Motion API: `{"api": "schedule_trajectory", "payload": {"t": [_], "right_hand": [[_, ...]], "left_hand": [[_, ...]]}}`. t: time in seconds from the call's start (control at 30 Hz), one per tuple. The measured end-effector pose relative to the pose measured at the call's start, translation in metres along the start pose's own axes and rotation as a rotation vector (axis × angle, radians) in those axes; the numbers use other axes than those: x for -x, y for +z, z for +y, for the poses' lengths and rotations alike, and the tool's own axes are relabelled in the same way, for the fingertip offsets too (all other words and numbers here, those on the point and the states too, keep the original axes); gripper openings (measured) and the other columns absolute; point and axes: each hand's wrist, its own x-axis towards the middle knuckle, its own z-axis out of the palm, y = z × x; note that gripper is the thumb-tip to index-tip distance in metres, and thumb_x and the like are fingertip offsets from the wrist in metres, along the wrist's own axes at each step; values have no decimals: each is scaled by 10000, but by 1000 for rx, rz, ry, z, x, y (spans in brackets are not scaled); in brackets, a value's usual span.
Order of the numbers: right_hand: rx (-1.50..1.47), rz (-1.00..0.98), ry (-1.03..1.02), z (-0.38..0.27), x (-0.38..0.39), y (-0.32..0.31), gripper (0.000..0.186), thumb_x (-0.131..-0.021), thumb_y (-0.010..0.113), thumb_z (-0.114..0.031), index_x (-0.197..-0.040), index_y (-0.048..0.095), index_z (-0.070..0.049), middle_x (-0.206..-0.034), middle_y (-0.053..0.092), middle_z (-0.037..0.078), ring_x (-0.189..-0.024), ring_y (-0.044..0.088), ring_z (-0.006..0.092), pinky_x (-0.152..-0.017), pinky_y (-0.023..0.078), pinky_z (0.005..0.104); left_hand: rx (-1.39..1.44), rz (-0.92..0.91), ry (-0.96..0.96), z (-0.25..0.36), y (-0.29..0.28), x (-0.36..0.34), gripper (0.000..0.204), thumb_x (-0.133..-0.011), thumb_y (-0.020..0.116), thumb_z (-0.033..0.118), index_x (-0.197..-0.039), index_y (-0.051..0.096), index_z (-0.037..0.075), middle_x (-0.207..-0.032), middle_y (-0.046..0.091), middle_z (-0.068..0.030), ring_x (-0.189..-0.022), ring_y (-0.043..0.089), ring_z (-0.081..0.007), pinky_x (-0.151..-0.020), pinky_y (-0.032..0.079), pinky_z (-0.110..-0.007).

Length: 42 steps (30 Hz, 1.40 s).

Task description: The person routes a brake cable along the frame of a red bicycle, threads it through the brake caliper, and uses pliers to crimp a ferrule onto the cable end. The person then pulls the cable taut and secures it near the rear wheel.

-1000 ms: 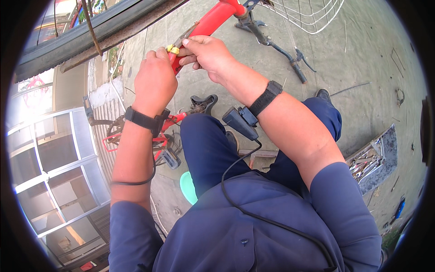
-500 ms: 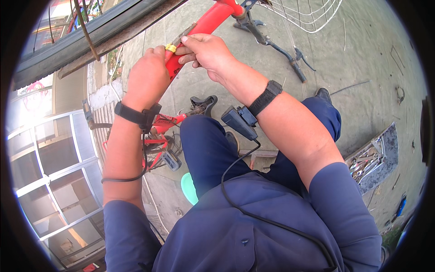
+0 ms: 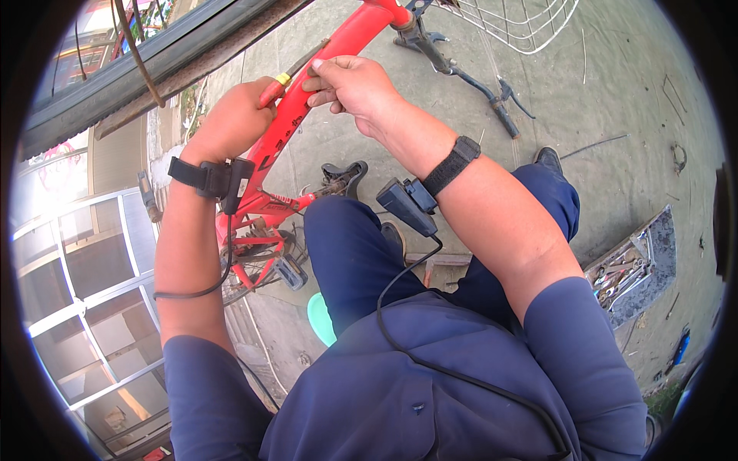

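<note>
Concrete ground [image 3: 615, 92] spreads under you, with one red bicycle frame [image 3: 307, 115] slanting from far centre down to the near left. One white wire basket [image 3: 523, 23] lies far, and one tray of tools [image 3: 634, 269] sits to the right. Your left hand [image 3: 234, 119] is fisted around one red-handled screwdriver [image 3: 273, 88] against the frame tube. Your right hand [image 3: 350, 81] pinches narrowly just beside its yellow-ringed end, wrist bent downward.
</note>
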Motion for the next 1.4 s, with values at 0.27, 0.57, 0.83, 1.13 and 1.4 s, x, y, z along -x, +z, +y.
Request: {"api": "schedule_trajectory", "payload": {"t": [0.27, 0.57, 0.83, 1.13, 1.4], "right_hand": [[4, -9, 21, -1, 0, -2, 241, -1063, 586, -272, -1103, 630, -38, -1023, 750, 111, -802, 734, 162, -596, 448, 258], [-3, -12, 30, -1, -2, -4, 223, -1054, 604, -261, -1087, 636, -43, -1016, 753, 112, -798, 739, 163, -586, 446, 254], [-6, 2, 35, 1, -3, -6, 224, -1058, 596, -262, -1079, 642, -44, -1004, 755, 107, -793, 738, 162, -585, 447, 257], [-34, 10, 50, 1, -2, -11, 225, -1061, 589, -264, -1083, 653, -49, -976, 756, 78, -780, 733, 140, -599, 453, 260], [-34, 20, 50, -2, 1, -13, 233, -1060, 588, -268, -1095, 652, -47, -970, 752, 75, -777, 724, 140, -614, 460, 261]], "left_hand": [[319, -187, -108, 1, -12, -5, 201, -848, 513, 36, -1002, 632, -15, -803, 664, -70, -712, 625, -153, -691, 501, -315], [398, -338, -119, -7, -20, -10, 251, -867, 515, 85, -1086, 631, 41, -850, 681, -24, -652, 612, -89, -497, 396, -241], [548, -365, -153, 0, -20, -7, 286, -859, 504, 68, -1117, 624, 44, -884, 692, -30, -665, 622, -81, -474, 385, -221], [-343, 78, 10, 20, 0, 9, 287, -854, 506, 1, -1134, 564, -6, -1007, 682, -217, -916, 671, -435, -771, 530, -500], [-575, 235, -110, 40, 22, 13, 243, -915, 554, 64, -1148, 582, 4, -1049, 656, -234, -940, 673, -439, -794, 551, -514]]}}
